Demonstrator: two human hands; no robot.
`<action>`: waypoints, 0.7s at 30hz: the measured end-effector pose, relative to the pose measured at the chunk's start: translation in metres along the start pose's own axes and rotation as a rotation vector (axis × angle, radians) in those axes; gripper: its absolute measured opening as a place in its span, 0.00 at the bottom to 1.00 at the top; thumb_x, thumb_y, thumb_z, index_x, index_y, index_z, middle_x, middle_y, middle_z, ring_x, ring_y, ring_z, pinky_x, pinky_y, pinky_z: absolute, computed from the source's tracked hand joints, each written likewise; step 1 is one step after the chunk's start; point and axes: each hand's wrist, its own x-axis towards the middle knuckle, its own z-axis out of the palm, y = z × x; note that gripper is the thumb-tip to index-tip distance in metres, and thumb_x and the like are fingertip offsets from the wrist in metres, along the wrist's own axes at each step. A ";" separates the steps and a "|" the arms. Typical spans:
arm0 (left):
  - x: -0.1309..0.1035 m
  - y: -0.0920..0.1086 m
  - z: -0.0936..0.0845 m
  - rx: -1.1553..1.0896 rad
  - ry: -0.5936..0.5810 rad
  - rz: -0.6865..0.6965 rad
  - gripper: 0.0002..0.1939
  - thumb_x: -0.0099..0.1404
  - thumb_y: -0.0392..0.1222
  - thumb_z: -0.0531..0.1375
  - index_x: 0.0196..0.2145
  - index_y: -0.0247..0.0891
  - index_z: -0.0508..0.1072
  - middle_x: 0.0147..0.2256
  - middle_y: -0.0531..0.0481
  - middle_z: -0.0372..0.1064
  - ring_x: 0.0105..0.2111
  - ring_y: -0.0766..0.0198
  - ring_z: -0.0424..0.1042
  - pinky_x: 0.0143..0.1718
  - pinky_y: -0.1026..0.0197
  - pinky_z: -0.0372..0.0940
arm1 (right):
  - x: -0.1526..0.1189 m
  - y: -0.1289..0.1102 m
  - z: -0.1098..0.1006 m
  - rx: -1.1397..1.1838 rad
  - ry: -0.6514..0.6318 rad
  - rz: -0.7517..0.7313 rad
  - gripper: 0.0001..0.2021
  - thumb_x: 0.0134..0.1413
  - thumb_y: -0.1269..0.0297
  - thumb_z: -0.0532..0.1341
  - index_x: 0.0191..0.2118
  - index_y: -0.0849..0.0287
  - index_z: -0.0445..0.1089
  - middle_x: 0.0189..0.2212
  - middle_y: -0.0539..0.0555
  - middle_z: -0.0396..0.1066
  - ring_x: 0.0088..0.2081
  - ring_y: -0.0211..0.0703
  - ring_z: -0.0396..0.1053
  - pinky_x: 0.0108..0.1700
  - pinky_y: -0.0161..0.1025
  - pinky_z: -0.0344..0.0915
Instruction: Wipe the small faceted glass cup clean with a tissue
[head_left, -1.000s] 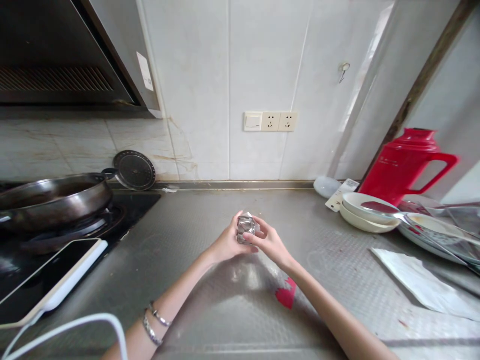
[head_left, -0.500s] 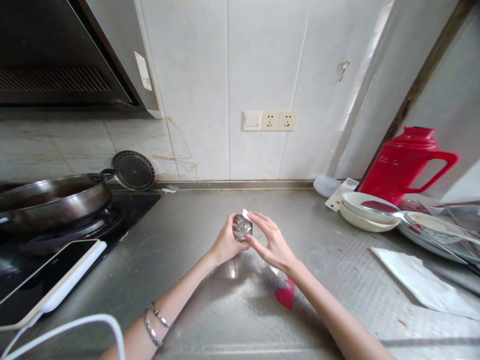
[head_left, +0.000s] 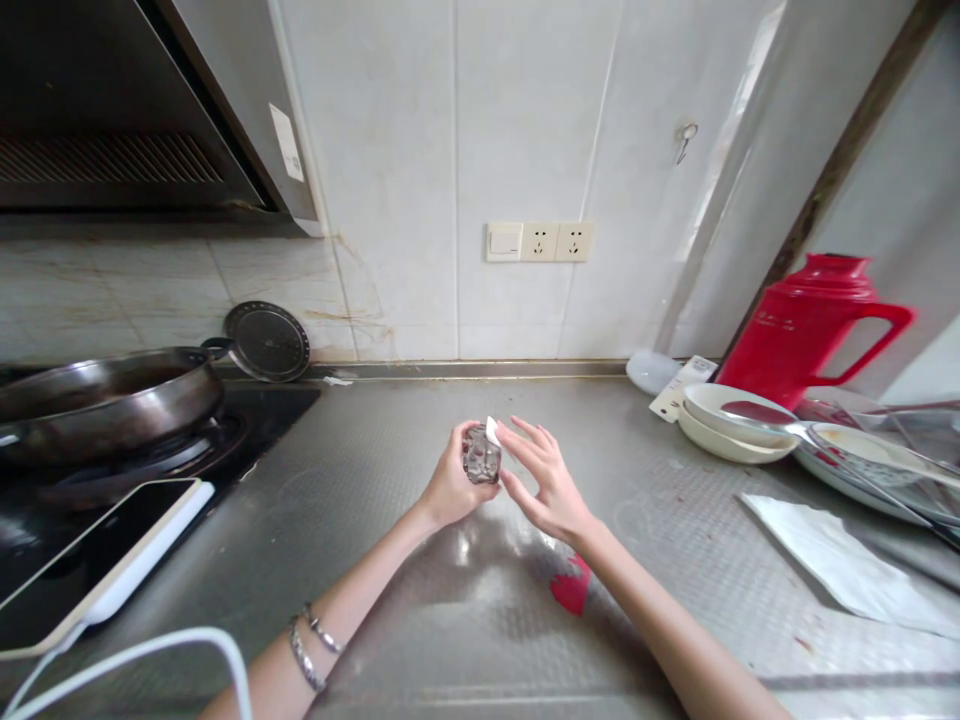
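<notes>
A small clear, greyish patterned glass [head_left: 481, 456] is gripped in my left hand [head_left: 448, 485], whose fingers wrap round its left side and base above the counter. At the rim of the glass a small white piece [head_left: 492, 431] sticks up; whether it is paper or tissue I cannot tell. My right hand [head_left: 541, 482] is beside the glass on the right, fingers spread and thumb apart. One of its fingertips appears to touch the white piece, and the thumb is near the lower right side of the glass.
A red torn scrap [head_left: 571, 588] lies on the metal counter [head_left: 360, 480] below my right forearm. To the right are bowls [head_left: 739, 425], a red thermos [head_left: 799, 325] and a folded tissue [head_left: 847, 560]. A pan [head_left: 112, 400] on the stove and a phone [head_left: 82, 560] with a white cable are left.
The glass has tilted or turned in my left hand, showing more of its patterned side. My right fingers have spread slightly and the thumb has moved a little off the glass.
</notes>
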 end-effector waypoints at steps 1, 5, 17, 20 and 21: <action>0.000 -0.001 -0.001 0.002 0.000 0.005 0.38 0.47 0.38 0.68 0.53 0.41 0.55 0.48 0.44 0.65 0.43 0.59 0.68 0.45 0.59 0.63 | 0.000 0.000 -0.001 -0.008 0.012 -0.031 0.25 0.58 0.62 0.55 0.62 0.50 0.57 0.58 0.56 0.64 0.63 0.56 0.53 0.61 0.62 0.47; 0.001 -0.002 -0.002 0.034 0.007 0.033 0.39 0.47 0.39 0.68 0.53 0.41 0.55 0.49 0.43 0.64 0.45 0.58 0.68 0.47 0.58 0.62 | -0.001 -0.002 -0.002 -0.025 0.018 -0.107 0.26 0.56 0.63 0.56 0.61 0.51 0.58 0.59 0.56 0.62 0.63 0.56 0.53 0.61 0.62 0.46; -0.003 0.001 0.002 0.298 -0.012 0.130 0.34 0.50 0.39 0.66 0.53 0.39 0.59 0.51 0.41 0.62 0.48 0.53 0.66 0.50 0.53 0.62 | -0.001 -0.002 -0.001 -0.049 0.027 -0.142 0.23 0.57 0.62 0.56 0.59 0.50 0.61 0.57 0.55 0.65 0.60 0.55 0.58 0.61 0.61 0.48; -0.003 0.001 0.003 0.300 -0.034 0.160 0.32 0.51 0.40 0.66 0.53 0.40 0.61 0.51 0.41 0.62 0.51 0.51 0.64 0.54 0.51 0.59 | -0.001 -0.004 -0.001 -0.059 -0.027 -0.154 0.24 0.58 0.63 0.55 0.60 0.48 0.60 0.59 0.53 0.62 0.61 0.55 0.56 0.62 0.62 0.45; -0.003 0.002 0.003 0.293 -0.041 0.148 0.31 0.51 0.40 0.66 0.52 0.40 0.62 0.50 0.41 0.63 0.51 0.51 0.65 0.53 0.51 0.60 | 0.000 -0.004 -0.001 -0.049 -0.030 -0.128 0.24 0.58 0.62 0.55 0.60 0.48 0.60 0.59 0.53 0.62 0.61 0.55 0.55 0.62 0.62 0.45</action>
